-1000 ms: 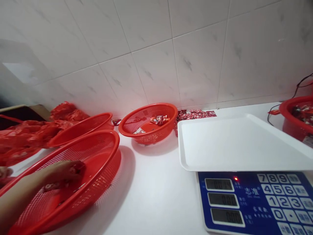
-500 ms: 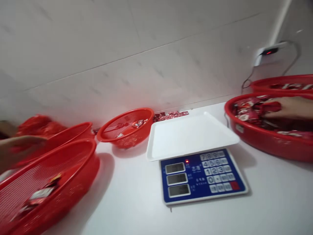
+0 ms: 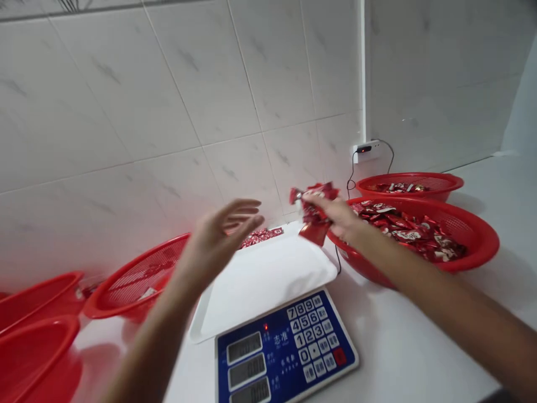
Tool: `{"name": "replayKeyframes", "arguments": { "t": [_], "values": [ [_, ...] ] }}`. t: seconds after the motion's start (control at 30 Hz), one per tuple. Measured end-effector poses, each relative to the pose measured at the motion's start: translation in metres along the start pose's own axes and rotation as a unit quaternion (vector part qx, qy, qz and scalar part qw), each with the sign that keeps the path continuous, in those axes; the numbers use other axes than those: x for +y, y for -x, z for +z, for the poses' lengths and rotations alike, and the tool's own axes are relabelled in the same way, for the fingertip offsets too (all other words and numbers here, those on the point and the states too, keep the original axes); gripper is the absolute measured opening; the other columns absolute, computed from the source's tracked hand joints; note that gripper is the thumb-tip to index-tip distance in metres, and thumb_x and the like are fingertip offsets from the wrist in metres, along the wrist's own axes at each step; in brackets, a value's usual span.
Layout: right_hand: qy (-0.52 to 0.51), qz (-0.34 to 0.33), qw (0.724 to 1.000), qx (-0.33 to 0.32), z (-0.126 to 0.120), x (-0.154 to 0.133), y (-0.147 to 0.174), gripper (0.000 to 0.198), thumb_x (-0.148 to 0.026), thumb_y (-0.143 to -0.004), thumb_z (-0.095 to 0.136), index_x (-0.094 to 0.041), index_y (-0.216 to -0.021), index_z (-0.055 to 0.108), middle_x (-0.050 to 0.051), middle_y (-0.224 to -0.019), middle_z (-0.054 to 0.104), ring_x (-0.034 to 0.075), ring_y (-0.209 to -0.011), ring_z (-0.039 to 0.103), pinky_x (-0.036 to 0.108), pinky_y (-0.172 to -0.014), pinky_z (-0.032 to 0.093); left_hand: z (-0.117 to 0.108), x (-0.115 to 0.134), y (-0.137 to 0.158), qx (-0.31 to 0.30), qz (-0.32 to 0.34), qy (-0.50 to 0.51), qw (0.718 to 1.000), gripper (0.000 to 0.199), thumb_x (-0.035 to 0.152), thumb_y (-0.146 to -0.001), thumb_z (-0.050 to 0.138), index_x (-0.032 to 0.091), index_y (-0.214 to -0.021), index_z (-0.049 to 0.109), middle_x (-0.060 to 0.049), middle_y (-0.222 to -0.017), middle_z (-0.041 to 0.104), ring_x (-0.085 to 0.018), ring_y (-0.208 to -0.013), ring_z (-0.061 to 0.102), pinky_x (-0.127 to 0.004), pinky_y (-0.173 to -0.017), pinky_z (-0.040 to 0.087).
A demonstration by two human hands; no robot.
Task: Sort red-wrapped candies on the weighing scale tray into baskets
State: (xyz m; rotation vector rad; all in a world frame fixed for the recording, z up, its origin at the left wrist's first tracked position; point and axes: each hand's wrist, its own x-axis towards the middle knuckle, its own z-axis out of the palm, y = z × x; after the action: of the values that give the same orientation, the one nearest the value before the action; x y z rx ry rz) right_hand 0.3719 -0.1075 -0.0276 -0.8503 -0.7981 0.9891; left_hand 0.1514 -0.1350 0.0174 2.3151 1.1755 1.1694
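My right hand (image 3: 338, 215) is closed on a small bunch of red-wrapped candies (image 3: 315, 230), held above the right edge of the white weighing tray (image 3: 264, 274). Over the tray's back left part is my left hand (image 3: 218, 238), its fingers spread with nothing in them. The tray sits on a digital scale (image 3: 279, 341) with a blue keypad panel and a lit red light. Just right of the scale, a red basket (image 3: 482, 252) holds a heap of the same kind of wrapped candies (image 3: 405, 229), partly hidden behind my right forearm.
Another red basket (image 3: 451, 182) with candies stands behind the right one. To the left are several red baskets, one (image 3: 109, 288) partly behind my left arm. Flat red packets (image 3: 262, 238) lie along the tiled wall. A power strip (image 3: 369, 151) with cords is on the wall.
The view has turned to the right. My right hand has come out of the candy basket with a bunch of candies. My left hand has moved from the left baskets to over the tray.
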Motion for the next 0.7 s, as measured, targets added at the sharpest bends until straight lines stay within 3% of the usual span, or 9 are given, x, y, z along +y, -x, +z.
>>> {"name": "replayKeyframes", "arguments": {
  "t": [0.07,0.17,0.27,0.33,0.43,0.57,0.6,0.7],
  "values": [
    [-0.031,0.062,0.994,-0.08,0.021,0.02,0.009,0.014,-0.014,-0.072,0.079,-0.013,-0.075,0.065,0.005,-0.067,0.068,0.015,-0.057,0.063,0.03,-0.056,0.057,0.022,-0.012,-0.006,-0.017,-0.026,0.059,0.998,0.058,0.058,-0.074,0.072,0.019,-0.117,0.066,-0.012,-0.116,0.073,-0.027,-0.102,0.07,-0.04,-0.087,0.057],
    [-0.061,0.125,0.968,-0.208,0.037,0.041,0.017,0.022,-0.018,-0.063,0.086,-0.016,-0.078,0.069,0.003,-0.074,0.07,0.013,-0.066,0.064,0.024,-0.063,0.055,0.033,-0.039,-0.005,-0.025,-0.064,0.127,0.99,0.054,0.056,-0.077,0.07,0.019,-0.114,0.065,-0.013,-0.112,0.073,-0.026,-0.098,0.07,-0.037,-0.08,0.057],
    [-0.016,0.121,0.953,-0.276,0.038,0.053,0.015,0.028,-0.021,-0.058,0.089,-0.016,-0.077,0.07,0.003,-0.076,0.07,0.012,-0.068,0.063,0.024,-0.067,0.053,0.027,-0.063,0.002,-0.025,-0.078,0.153,0.985,0.042,0.051,-0.077,0.071,0.018,-0.103,0.067,-0.009,-0.092,0.074,-0.022,-0.086,0.069,-0.031,-0.07,0.054],
    [0.032,0.103,0.949,-0.296,0.035,0.058,0.009,0.03,-0.022,-0.059,0.089,-0.017,-0.082,0.072,0.003,-0.082,0.072,0.014,-0.073,0.065,0.025,-0.07,0.053,0.021,-0.073,0.004,-0.028,-0.077,0.118,0.99,0.038,0.048,-0.076,0.073,0.018,-0.098,0.066,-0.007,-0.081,0.072,-0.021,-0.077,0.067,-0.031,-0.067,0.052],
    [0.097,0.044,0.953,-0.282,0.029,0.063,-0.001,0.04,-0.018,-0.062,0.087,-0.021,-0.099,0.073,0.002,-0.086,0.074,0.015,-0.078,0.067,0.027,-0.075,0.054,0.016,-0.085,0.005,-0.067,-0.094,0.019,0.993,0.032,0.046,-0.078,0.068,0.019,-0.093,0.065,-0.006,-0.077,0.071,-0.023,-0.074,0.067,-0.034,-0.067,0.051],
    [0.075,-0.006,0.979,-0.191,0.025,0.066,-0.007,0.035,-0.02,-0.066,0.085,-0.02,-0.099,0.072,-0.001,-0.082,0.073,0.013,-0.073,0.066,0.027,-0.072,0.056,0.014,-0.091,0.005,-0.21,-0.134,-0.11,0.962,0.029,0.046,-0.077,0.067,0.023,-0.094,0.07,-0.007,-0.089,0.075,-0.028,-0.085,0.069,-0.037,-0.072,0.051],
    [0.041,-0.01,0.985,-0.167,0.026,0.066,-0.007,0.033,-0.022,-0.068,0.084,-0.02,-0.098,0.072,-0.001,-0.082,0.072,0.013,-0.072,0.066,0.027,-0.07,0.056,0.014,-0.089,0.005,-0.213,-0.123,-0.134,0.96,0.031,0.047,-0.077,0.068,0.023,-0.096,0.071,-0.007,-0.097,0.075,-0.029,-0.091,0.069,-0.039,-0.077,0.052],
    [-0.072,-0.009,0.991,-0.108,0.032,0.066,0.0,0.032,-0.025,-0.071,0.083,-0.021,-0.099,0.069,-0.003,-0.08,0.07,0.014,-0.072,0.066,0.028,-0.067,0.057,0.015,-0.076,0.006,-0.134,-0.07,-0.111,0.982,0.04,0.055,-0.08,0.066,0.023,-0.104,0.07,-0.009,-0.116,0.072,-0.03,-0.107,0.065,-0.042,-0.091,0.05]
  ]
}}
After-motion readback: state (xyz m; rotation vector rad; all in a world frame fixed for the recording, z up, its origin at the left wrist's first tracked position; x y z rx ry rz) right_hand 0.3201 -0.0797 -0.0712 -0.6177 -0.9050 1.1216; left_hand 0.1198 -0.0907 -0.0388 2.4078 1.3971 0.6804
